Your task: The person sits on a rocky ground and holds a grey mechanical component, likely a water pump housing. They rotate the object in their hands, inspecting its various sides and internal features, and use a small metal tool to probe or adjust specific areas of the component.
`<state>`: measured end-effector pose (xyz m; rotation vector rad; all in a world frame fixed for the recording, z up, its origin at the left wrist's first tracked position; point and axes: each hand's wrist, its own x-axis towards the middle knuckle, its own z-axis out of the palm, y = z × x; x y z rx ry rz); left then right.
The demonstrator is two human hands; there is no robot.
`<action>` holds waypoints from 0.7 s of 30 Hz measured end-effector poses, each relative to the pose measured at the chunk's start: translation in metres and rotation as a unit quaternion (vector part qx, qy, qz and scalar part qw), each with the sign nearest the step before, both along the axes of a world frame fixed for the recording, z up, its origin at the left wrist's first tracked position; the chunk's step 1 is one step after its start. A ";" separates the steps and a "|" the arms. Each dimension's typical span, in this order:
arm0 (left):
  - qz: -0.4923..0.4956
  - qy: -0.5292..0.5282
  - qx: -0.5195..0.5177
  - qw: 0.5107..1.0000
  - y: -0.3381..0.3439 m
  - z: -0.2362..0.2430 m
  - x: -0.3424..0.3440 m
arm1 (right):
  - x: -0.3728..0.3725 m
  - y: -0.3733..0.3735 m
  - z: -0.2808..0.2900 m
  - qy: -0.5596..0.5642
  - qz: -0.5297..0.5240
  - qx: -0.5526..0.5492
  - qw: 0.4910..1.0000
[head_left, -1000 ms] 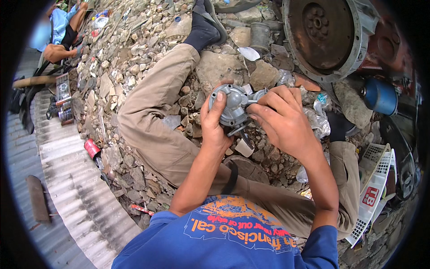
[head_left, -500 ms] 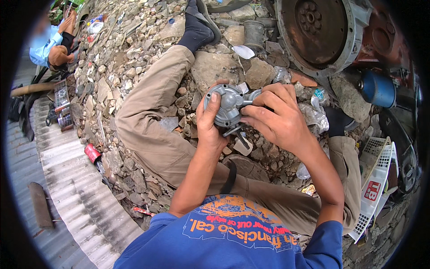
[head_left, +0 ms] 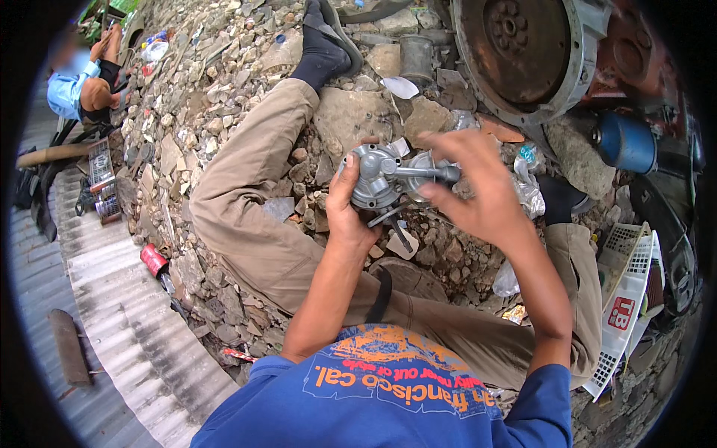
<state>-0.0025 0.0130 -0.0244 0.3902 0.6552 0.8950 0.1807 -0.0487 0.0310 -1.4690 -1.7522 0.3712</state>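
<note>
A grey cast-metal engine pump (head_left: 376,179) is held up over the rubble between my legs. It has a round body with screws around its rim, a pipe-like arm pointing right and a dark lever hanging below. My left hand (head_left: 349,205) grips the round body from the left, thumb on the near face and the other fingers mostly hidden behind. Beside the pipe end, my right hand (head_left: 478,190) is open, its thumb and fingers spread around that end and blurred by motion. Whether its fingertips touch the pump is unclear.
Stones and rubble (head_left: 216,97) cover the ground. A large flywheel housing (head_left: 586,56) stands at the upper right, near a blue canister (head_left: 627,142). White plastic baskets (head_left: 624,321) lie at right, corrugated sheeting (head_left: 112,291) at left. Another person (head_left: 71,89) sits at the far left.
My right hand has loosened from the pump's side and spread its fingers, moving slightly right. The pump's pipe arm now shows plainly. My left hand keeps its grip.
</note>
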 end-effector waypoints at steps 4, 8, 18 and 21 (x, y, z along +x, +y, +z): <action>0.007 -0.004 -0.019 1.000 0.003 -0.009 -0.004 | 0.006 -0.007 0.008 0.083 -0.044 -0.080 0.992; 0.013 0.001 -0.024 1.000 0.001 -0.010 -0.003 | -0.008 -0.014 -0.008 0.075 -0.027 -0.127 0.989; -0.030 0.012 -0.007 0.999 0.003 -0.009 -0.006 | -0.013 -0.020 -0.018 0.027 -0.018 -0.109 0.994; -0.042 0.008 -0.004 0.999 0.003 -0.007 -0.006 | -0.013 -0.020 -0.019 0.024 -0.020 -0.096 0.995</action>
